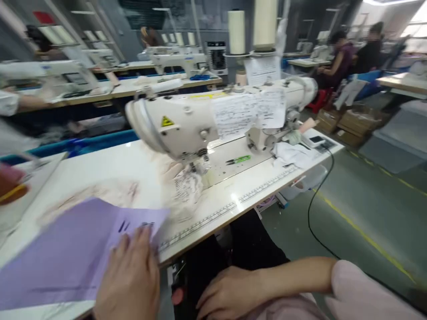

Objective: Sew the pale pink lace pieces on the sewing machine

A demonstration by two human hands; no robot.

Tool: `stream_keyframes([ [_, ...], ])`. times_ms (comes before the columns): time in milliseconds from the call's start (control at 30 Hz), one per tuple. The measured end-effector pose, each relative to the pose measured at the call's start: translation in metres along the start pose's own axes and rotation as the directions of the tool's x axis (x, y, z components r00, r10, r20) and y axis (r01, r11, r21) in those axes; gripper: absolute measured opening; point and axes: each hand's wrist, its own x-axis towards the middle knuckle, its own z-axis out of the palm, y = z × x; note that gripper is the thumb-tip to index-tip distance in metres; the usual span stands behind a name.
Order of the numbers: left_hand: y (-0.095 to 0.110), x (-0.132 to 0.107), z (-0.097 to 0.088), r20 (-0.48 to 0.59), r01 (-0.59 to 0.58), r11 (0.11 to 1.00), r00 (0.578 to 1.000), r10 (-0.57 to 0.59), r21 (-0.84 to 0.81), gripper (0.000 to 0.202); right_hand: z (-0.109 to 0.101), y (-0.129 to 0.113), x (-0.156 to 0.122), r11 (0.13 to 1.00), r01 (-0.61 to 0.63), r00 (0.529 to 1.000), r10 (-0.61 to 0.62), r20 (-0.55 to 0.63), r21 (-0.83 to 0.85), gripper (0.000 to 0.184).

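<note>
My left hand [130, 275] lies with its fingers stretched flat on a creased purple sheet [76, 244] near the table's front edge. Black marks show just beyond the fingertips. My right hand [227, 289] rests on my lap, fingers extended and holding nothing visible. In front stands a white sewing machine [180, 120], with handwritten papers [250, 111] attached to its arm. Bunched pale lace fabric [188, 186] lies at the needle area. Green thread snips [238, 160] sit on the machine bed. Behind the sheet, more pale lace [90, 193] is blurred.
A ruler strip [247, 195] runs along the table's front edge. White cloth [293, 154] and a small device [316, 141] with a black cable are at the right end. Thread cones [236, 33] stand behind. Other people work at machines, and cardboard boxes [356, 124] stand on the floor.
</note>
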Motion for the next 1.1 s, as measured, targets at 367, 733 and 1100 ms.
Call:
stream_keyframes([
  [367, 0.057, 0.046, 0.011, 0.058, 0.104, 0.988, 0.992, -0.111, 0.116, 0.048, -0.216, 0.085, -0.171, 0.637, -0.733, 0.479, 0.237, -0.845, -0.237, 0.026],
  [733, 0.017, 0.045, -0.004, 0.204, 0.31, 0.919, 0.91, -0.361, 0.242, 0.082, -0.259, 0.145, -0.189, 0.417, -0.868, 0.421, 0.329, -0.845, -0.27, 0.04],
  [1100, 0.012, 0.047, -0.008, 0.211, 0.356, 0.909, 0.892, -0.4, 0.219, 0.07, -0.256, 0.139, -0.185, 0.417, -0.727, 0.66, 0.201, -0.724, -0.546, 0.054],
])
